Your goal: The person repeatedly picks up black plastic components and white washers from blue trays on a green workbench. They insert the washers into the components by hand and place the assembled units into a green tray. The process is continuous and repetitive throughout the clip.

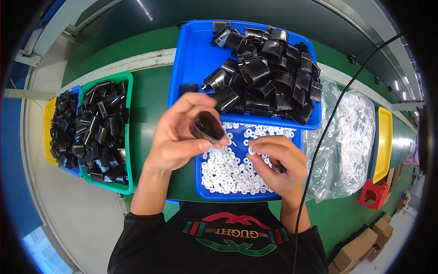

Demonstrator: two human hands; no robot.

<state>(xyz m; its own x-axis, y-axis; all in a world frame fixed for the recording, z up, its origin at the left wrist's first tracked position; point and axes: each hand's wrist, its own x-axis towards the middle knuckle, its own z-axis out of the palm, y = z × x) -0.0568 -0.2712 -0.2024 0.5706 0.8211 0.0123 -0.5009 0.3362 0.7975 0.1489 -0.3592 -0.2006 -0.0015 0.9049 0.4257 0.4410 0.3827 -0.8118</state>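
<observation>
Since there's only one view, the head cam, here's where things stand. Left hand (171,145) has thumb and fingers curled around one black cup (207,125), mid-frame, mouth tipped toward the camera. Right hand (288,157) is pinching one white ring (252,150) between thumb and fingertips, just right of the cup and apart from it. Some small dark thing (281,169) pokes out by its curled fingers, can't tell what.

Progress-wise, I'd call this one cup unfinished: no ring shows on it. Plenty looks left, with the upper blue tray (194,55) heaped with dozens of cups and the lower blue tray (237,197) holding hundreds of rings, easily. More cup-like black parts, dozens again, fill the green tray (129,150) and left blue tray (73,172) at frame left; can't tell if those are done.

Rest of the count: two yellow trays, one far left (49,118), one far right (383,146), so six trays that I can make out, plus one clear bag (319,182) of white bits right of centre.
</observation>
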